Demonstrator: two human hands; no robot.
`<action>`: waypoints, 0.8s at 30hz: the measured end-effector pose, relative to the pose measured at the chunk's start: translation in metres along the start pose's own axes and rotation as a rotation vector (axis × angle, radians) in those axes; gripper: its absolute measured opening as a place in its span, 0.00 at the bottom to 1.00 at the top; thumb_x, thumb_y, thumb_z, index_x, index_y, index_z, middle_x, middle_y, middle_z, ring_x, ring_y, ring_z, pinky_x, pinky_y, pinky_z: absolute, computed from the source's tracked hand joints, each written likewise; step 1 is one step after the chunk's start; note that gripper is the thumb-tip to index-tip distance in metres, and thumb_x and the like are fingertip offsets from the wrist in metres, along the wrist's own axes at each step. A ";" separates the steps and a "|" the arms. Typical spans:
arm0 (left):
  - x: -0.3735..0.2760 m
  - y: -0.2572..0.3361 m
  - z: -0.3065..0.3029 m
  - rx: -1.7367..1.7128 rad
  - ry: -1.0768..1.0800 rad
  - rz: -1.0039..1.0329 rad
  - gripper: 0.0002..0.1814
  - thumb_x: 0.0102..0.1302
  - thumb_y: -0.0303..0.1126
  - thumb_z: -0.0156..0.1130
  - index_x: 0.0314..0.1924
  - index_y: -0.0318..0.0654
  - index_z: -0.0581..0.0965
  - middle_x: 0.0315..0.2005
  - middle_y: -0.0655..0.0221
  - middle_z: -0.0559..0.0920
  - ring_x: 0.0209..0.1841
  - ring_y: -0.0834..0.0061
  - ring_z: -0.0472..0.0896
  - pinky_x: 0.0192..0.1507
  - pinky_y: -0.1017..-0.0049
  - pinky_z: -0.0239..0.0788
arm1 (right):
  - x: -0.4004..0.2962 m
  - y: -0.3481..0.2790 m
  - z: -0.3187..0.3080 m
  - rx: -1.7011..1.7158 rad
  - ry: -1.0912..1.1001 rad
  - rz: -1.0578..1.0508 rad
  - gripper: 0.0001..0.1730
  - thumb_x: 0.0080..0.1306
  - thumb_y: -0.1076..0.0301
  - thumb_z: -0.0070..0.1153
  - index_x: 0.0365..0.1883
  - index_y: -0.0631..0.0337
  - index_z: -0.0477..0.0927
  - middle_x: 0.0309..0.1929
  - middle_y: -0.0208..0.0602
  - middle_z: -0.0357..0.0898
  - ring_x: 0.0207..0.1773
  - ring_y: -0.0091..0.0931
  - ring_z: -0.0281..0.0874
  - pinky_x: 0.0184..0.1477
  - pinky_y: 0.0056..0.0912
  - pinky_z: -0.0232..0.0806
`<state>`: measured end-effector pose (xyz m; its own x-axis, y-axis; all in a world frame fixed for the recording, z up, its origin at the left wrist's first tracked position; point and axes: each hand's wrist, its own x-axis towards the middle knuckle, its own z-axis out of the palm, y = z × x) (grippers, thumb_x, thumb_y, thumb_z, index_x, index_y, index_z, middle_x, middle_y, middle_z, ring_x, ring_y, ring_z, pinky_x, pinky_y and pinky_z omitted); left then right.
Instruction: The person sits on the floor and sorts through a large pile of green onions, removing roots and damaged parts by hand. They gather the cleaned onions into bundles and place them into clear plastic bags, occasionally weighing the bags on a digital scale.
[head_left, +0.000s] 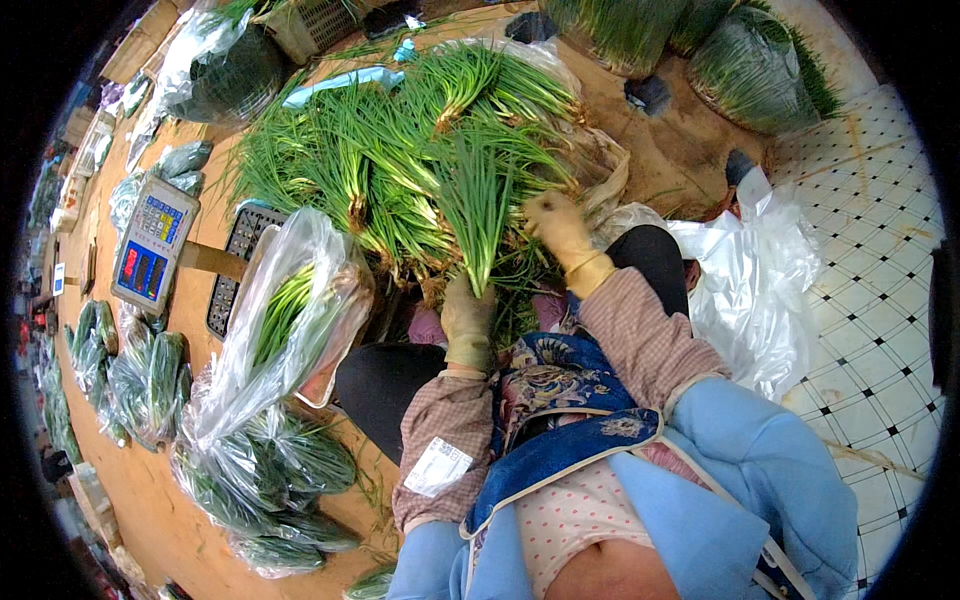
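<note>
Both hands wear yellowish work gloves. My left hand (469, 319) is closed around the root end of a small bunch of green onions (480, 202), whose green leaves point away from me. To its right, my right hand (559, 225) is beside the large pile of green onions (375, 142), fingers curled; whether anything is between them cannot be told. The pile lies in front of my knees on plastic sheeting. Left of my left hand, an opened clear plastic bag (300, 300) holding green onions rests on a tray on a digital scale (154, 244) with a lit display.
Packed bags of green onions (262, 480) lie at the left. Clear plastic bags (750, 285) are heaped at the right on patterned flooring. Large bundles of greens (757, 71) stand at the top right. A plastic crate (311, 30) stands beyond the pile.
</note>
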<state>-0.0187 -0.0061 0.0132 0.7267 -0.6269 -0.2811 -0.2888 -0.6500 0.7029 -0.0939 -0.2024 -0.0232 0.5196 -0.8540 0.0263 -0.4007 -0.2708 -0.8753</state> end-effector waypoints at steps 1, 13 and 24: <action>-0.003 -0.008 -0.010 -0.094 0.048 -0.019 0.20 0.52 0.40 0.61 0.43 0.38 0.74 0.35 0.57 0.77 0.39 0.59 0.77 0.38 0.66 0.68 | -0.006 -0.038 -0.009 0.210 -0.075 0.218 0.12 0.61 0.64 0.49 0.32 0.66 0.74 0.22 0.34 0.75 0.21 0.22 0.71 0.24 0.23 0.64; 0.036 -0.077 -0.013 -1.790 -0.200 -0.004 0.14 0.66 0.35 0.49 0.44 0.32 0.72 0.29 0.66 0.78 0.31 0.76 0.78 0.36 0.75 0.74 | -0.012 0.003 0.062 -0.048 -0.445 0.299 0.20 0.55 0.61 0.57 0.42 0.65 0.74 0.33 0.40 0.76 0.35 0.28 0.72 0.36 0.30 0.65; 0.041 -0.092 -0.001 -1.745 -0.136 -0.423 0.19 0.66 0.41 0.50 0.45 0.30 0.72 0.21 0.68 0.76 0.29 0.73 0.78 0.31 0.76 0.71 | -0.006 0.053 0.118 -0.169 -0.500 0.633 0.28 0.56 0.53 0.56 0.45 0.70 0.72 0.38 0.47 0.76 0.39 0.35 0.74 0.39 0.36 0.65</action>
<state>0.0380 0.0285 -0.0620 0.4923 -0.6411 -0.5887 0.8699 0.3398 0.3575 -0.0288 -0.1592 -0.1270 0.4161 -0.5798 -0.7005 -0.8179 0.0979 -0.5669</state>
